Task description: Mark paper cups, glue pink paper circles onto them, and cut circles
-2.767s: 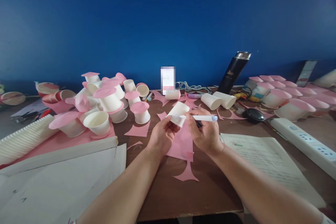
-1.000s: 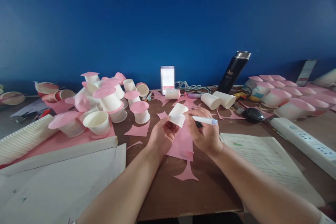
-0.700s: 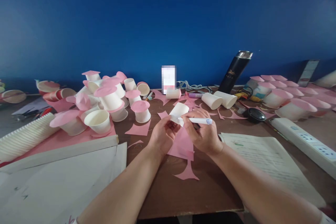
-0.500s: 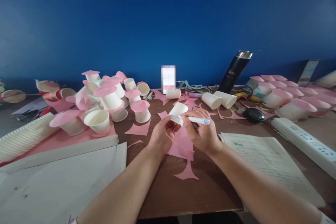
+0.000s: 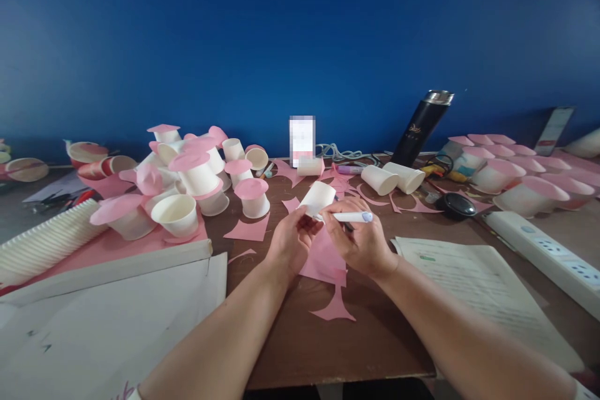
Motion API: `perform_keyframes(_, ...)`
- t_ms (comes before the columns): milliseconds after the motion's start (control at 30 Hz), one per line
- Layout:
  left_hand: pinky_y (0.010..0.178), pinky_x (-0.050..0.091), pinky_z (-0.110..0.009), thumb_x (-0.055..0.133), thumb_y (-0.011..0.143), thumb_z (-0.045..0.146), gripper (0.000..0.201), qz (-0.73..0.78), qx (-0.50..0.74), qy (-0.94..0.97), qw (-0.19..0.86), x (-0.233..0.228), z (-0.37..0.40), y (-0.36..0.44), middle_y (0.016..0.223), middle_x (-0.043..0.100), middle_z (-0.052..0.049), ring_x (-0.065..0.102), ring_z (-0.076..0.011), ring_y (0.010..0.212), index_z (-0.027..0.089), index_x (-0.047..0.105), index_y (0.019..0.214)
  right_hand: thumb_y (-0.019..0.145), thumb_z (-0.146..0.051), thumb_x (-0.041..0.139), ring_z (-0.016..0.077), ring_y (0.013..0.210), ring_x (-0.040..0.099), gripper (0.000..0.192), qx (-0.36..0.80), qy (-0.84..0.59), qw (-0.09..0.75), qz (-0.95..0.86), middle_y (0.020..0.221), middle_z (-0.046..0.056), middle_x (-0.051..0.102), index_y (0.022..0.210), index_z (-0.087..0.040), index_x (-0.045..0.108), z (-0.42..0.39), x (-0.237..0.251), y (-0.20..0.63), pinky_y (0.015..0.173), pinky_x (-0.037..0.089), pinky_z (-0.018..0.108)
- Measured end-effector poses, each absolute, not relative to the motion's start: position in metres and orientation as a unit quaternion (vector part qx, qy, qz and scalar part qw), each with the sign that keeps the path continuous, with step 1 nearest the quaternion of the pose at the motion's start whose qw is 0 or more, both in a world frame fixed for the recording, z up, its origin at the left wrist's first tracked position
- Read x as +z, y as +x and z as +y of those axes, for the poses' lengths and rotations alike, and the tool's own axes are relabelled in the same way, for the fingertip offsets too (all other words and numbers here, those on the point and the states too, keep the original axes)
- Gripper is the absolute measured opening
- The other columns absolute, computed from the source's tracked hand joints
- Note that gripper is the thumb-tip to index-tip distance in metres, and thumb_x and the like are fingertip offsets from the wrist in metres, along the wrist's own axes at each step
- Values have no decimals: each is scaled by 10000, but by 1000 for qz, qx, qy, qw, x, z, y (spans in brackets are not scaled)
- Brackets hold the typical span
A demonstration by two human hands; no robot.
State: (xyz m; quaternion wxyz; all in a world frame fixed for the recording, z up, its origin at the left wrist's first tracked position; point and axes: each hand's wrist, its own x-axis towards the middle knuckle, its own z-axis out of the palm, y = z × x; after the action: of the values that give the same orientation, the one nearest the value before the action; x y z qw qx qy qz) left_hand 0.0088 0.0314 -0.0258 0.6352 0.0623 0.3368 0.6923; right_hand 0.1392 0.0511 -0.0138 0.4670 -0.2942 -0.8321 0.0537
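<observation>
In the middle of the table, my left hand (image 5: 293,239) is closed on a white paper cup (image 5: 319,199), held tilted with its side wall facing up. My right hand (image 5: 359,236) grips a white pen (image 5: 352,217) with a bluish end, pointing left. The pen's tip is at the near edge of the cup; whether it touches I cannot tell. Something thin and dark shows beside the right fingers, too little of it to name. Under the hands lies a sheet of pink paper (image 5: 323,259) with cut edges.
Paper cups topped with pink discs (image 5: 251,189) crowd the left, beside a long stack of cups (image 5: 47,244). More capped cups (image 5: 501,175) stand right. A black flask (image 5: 419,128) leans against the wall. A power strip (image 5: 548,250) and written sheets (image 5: 469,287) lie right.
The pen and my right hand have dipped slightly down and left along the cup. The cup is turned a little, showing more of its wall. Both hands keep their hold.
</observation>
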Motion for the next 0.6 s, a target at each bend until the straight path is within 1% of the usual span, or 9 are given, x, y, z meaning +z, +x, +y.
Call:
perform_keyframes(167, 643, 507, -251, 572, 810, 105, 110, 351, 690, 66, 630, -26, 32, 9, 687, 641, -57, 583, -111, 610, 95, 645, 729, 887, -223, 525, 214, 833, 635, 82, 34, -326, 486, -810, 866, 57, 692, 885, -201, 604, 52, -14, 139, 815, 457, 383)
perform_keyframes(367, 666, 496, -267, 608, 780, 145, 84, 344, 685, 138, 627, -30, 30, 10, 738, 652, -66, 590, -125, 658, 84, 654, 745, 900, -207, 509, 212, 871, 635, 101, 40, -308, 479, -821, 896, 59, 698, 936, -198, 604, 51, -12, 137, 829, 456, 374)
perform_keyframes(467, 678, 502, -271, 638, 765, 167, 85, 353, 687, 146, 618, -33, 30, 10, 763, 660, -69, 593, -128, 677, 85, 658, 772, 899, -218, 510, 221, 863, 634, 98, 26, -328, 489, -808, 885, 63, 693, 914, -194, 604, 51, -12, 137, 831, 453, 388)
perform_keyframes(600, 679, 496, -254, 650, 742, 166, 73, 349, 697, 143, 610, -35, 32, 8, 723, 651, -46, 591, -117, 661, 93, 653, 750, 894, -219, 508, 209, 835, 641, 96, 58, -296, 469, -830, 868, 54, 695, 885, -201, 602, 50, -11, 138, 819, 467, 375)
